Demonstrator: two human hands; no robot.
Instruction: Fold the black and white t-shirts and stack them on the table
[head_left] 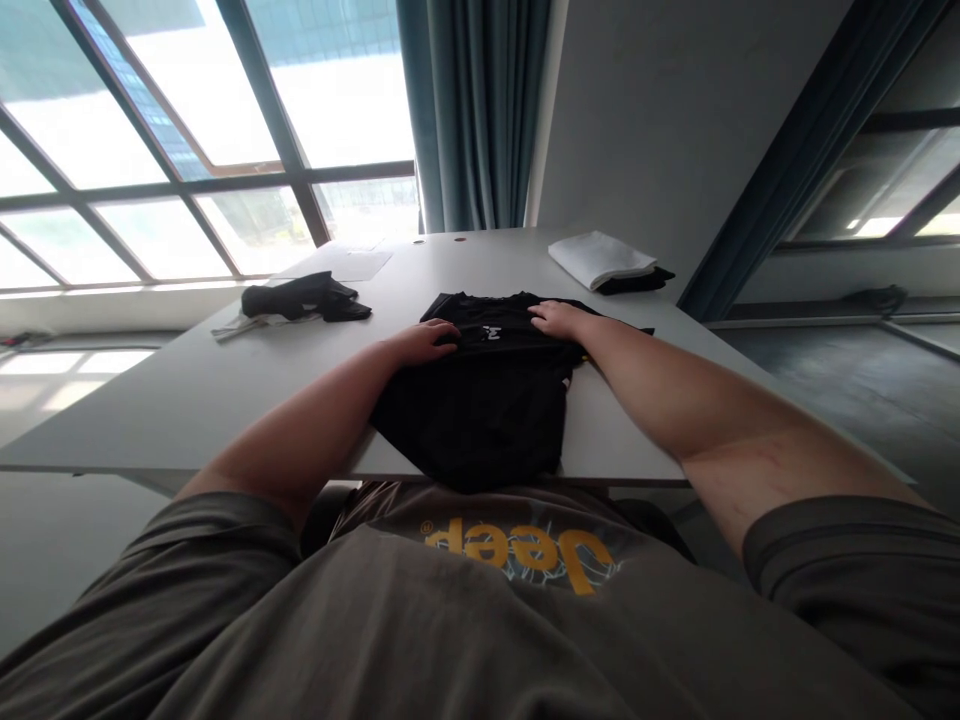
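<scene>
A black garment point(487, 395) with a small white mark lies folded on the grey table point(225, 380), its near end hanging over the front edge. My left hand point(426, 340) rests on the garment's far left part, fingers curled down onto the cloth. On the far right part my right hand point(556, 318) lies with fingers stretched flat over the fabric.
A crumpled dark garment point(304, 297) on pale paper lies at the table's left. A folded white cloth point(600, 257) over something dark sits at the far right. Sheets of paper point(352, 262) lie near the window. Curtains point(472, 110) hang behind.
</scene>
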